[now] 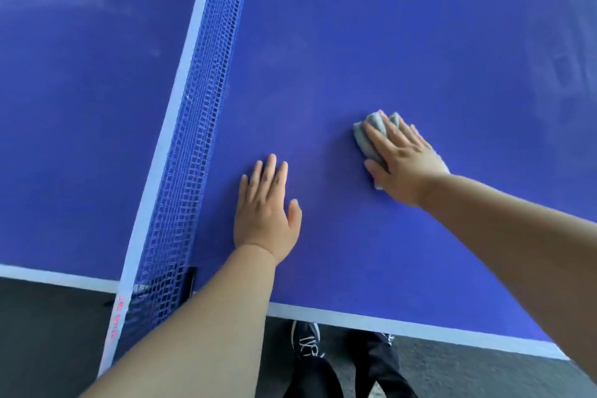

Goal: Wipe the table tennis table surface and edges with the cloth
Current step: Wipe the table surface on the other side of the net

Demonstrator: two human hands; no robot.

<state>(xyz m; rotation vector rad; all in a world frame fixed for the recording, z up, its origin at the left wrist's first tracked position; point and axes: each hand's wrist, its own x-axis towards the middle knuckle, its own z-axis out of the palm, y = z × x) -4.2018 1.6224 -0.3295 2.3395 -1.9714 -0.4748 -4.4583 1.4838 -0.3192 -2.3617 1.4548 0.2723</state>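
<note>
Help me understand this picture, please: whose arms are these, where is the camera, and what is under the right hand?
There is no machine here: the single picture comes from a camera worn on a person's head, looking forward and down, so both bare arms reach in from the bottom. The surface is a blue table tennis table, with its net running up the left part. The left hand lies flat on the bare table beside the net and holds nothing. The right hand presses a grey cloth onto the table with straight fingers. Below the table's white edge you see the person's dark shoes.
</note>
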